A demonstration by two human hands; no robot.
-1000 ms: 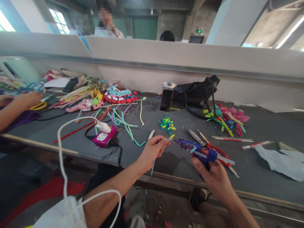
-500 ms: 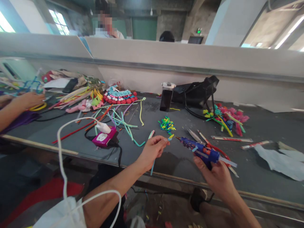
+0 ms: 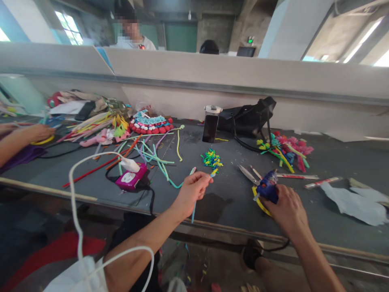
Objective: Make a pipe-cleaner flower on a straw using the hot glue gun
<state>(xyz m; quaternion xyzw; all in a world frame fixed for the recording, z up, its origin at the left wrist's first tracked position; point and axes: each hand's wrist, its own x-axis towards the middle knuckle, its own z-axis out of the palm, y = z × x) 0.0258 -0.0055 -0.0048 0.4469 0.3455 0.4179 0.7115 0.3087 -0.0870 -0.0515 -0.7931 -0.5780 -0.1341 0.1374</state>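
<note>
On the desk (image 3: 340, 162), the pile of clippings (image 3: 212, 158) lay in the middle, with the phone (image 3: 210, 128) and bag (image 3: 247, 119) behind it and the partition (image 3: 188, 69) behind those. Left of the pile lay loose stems (image 3: 156, 159), with the socket block (image 3: 130, 178) before them, while the left hand (image 3: 197, 190) was just in front of the pile. Rightward, the glue gun (image 3: 267, 186), in the right hand (image 3: 288, 209), was near the scissors (image 3: 249, 174), a bunch of flowers (image 3: 293, 148) lay behind, and paper (image 3: 354, 205) farther right.

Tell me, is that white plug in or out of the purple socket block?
In, apparently: the white plug sits against the purple socket block, no gap showing, its prongs hidden.
</note>
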